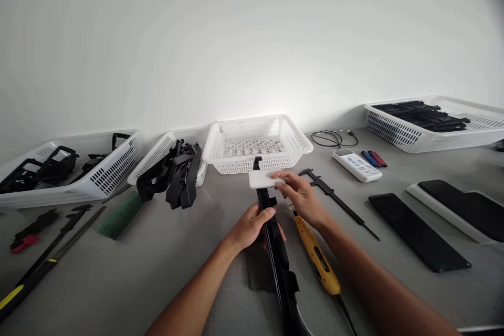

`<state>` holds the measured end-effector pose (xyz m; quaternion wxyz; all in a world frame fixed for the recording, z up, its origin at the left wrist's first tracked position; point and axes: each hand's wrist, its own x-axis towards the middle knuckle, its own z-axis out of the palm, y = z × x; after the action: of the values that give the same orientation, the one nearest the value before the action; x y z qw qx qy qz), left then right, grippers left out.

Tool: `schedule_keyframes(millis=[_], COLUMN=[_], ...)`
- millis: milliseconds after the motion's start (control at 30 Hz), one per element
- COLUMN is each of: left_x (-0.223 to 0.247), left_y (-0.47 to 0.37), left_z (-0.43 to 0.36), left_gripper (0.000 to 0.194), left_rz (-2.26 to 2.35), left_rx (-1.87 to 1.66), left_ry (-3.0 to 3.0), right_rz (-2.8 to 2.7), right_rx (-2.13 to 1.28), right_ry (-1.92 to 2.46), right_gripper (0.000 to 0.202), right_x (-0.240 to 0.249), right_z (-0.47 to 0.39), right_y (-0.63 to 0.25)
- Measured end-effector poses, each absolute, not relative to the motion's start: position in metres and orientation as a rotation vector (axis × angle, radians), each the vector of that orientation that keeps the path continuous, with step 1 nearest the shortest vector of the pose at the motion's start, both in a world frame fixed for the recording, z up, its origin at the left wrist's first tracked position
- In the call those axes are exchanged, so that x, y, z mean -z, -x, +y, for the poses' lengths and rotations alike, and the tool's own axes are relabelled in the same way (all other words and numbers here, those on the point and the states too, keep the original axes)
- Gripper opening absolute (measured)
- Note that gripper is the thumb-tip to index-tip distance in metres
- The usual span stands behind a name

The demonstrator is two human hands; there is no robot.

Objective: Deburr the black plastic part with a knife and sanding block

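My left hand [252,228] is wrapped round a long, narrow black plastic part [280,257], its thumb on top and fingertips underneath. The part runs from the bottom edge of view up toward the white basket. In my right hand [301,194] is a flat white rectangular sponge [262,179], pinched at its right end. The sponge lies across the upper stretch of the part, whose tip [257,163] pokes out above it. Just right of the part, a yellow handheld power tool [317,254] with a cord lies on the grey table. Beneath my left hand is a dark flat pad [258,270], partly covered.
Behind the hands stands a white mesh basket [258,160]. Other baskets [114,170] with black parts flank it, one far right [417,142]. Around lie calipers [334,197], a white device [356,165], lighters [374,158], a cable [331,139], a black slab [417,231] and files [51,262].
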<state>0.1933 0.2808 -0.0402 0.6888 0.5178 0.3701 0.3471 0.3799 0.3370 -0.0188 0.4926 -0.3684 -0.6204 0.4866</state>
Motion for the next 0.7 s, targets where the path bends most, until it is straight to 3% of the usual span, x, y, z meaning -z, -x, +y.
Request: schedule_keyframes(millis=[167,400,600,700], left_x=[0.037,0.037,0.042,0.042], left_y=[-0.195,-0.196,-0.196,-0.195], left_z=[0.281,0.280,0.280,0.280], left_gripper=[0.040,0.040,0.042,0.044], left_rz=[0.848,0.861,0.842,0.853], left_rx=[-0.797,-0.784,-0.825,-0.808], left_ry=[-1.240,-1.256,-1.249,-1.266], right_rz=[-1.249,-1.464,-1.213,-1.281], right_rx=[-1.003,-1.104,-0.872,-0.983], right_ry=[1.050,0.961,1.128,1.019], right_gripper=[0.027,0.037,0.035,0.041], right_x=[0.023,0.022,0.024,0.022], right_z=[0.346,0.337,0.344,0.341], right_y=[-0.393,-0.378,-0.392,-0.390])
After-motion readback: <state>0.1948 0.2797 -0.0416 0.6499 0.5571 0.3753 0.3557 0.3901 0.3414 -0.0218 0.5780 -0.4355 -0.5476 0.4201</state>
